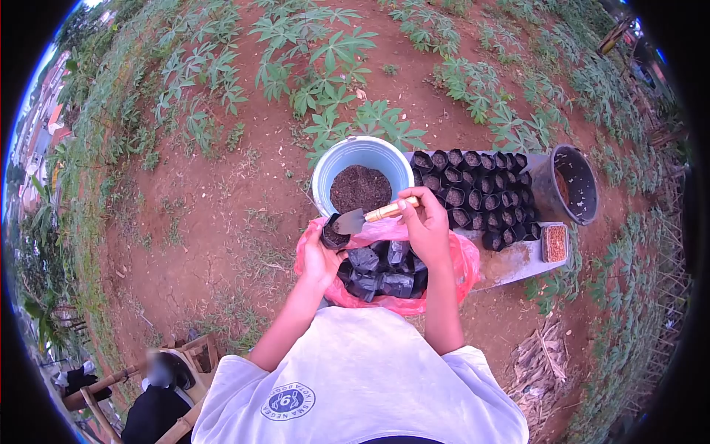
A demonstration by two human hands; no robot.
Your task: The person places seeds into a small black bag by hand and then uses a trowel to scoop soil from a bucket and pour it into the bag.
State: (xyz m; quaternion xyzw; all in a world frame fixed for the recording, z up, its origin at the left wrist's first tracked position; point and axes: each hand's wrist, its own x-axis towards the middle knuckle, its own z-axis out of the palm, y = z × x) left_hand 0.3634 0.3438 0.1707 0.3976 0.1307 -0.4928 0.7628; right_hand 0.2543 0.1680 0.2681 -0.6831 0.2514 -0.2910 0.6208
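My left hand (321, 259) holds a small black planting bag (336, 235) with dark soil inside, just below the rim of a light blue bucket (321, 181). Fingers of my right hand (427, 224) are closed round the wooden handle of a small trowel (350, 221), its metal blade at the bag's opening. Dark soil (360, 189) lies in the bucket. Under my hands, a pink plastic bag (464, 264) holds several folded black planting bags (396, 284).
Rows of filled black bags (473, 198) stand on a grey board (518, 271) at the right, beside a dark bucket (547, 194) and a clear box of seed-like grains (555, 243). Leafy plants (344, 52) grow ahead. A person in dark clothing (157, 414) is at the lower left.
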